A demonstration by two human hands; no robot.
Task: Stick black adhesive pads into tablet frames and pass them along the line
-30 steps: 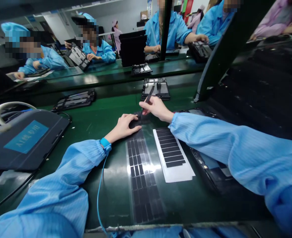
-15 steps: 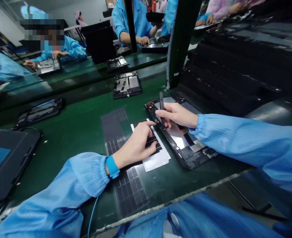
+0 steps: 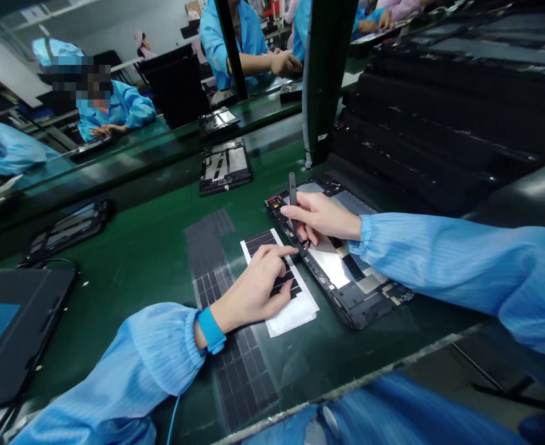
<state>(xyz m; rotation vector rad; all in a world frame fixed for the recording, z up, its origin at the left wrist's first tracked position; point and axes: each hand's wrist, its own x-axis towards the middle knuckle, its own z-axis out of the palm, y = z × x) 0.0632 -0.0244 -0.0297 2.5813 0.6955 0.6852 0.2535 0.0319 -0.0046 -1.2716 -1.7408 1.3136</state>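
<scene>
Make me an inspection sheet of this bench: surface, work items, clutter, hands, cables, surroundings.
Surface: green bench, shiny in places.
Work items: opened tablet; white sheet with black strips, beside it; clear film with black pieces, partly under the left forearm.
Clutter: small white scraps at left.
Left hand: over the white sheet, fingers partly spread, no grasp seen.
Right hand: holds a slim dark tool at the opened tablet's left edge.
Cables: blue cord below the left sleeve; dark cable at lower left.
Surroundings: dark stack at right; co-workers across the bench.
</scene>
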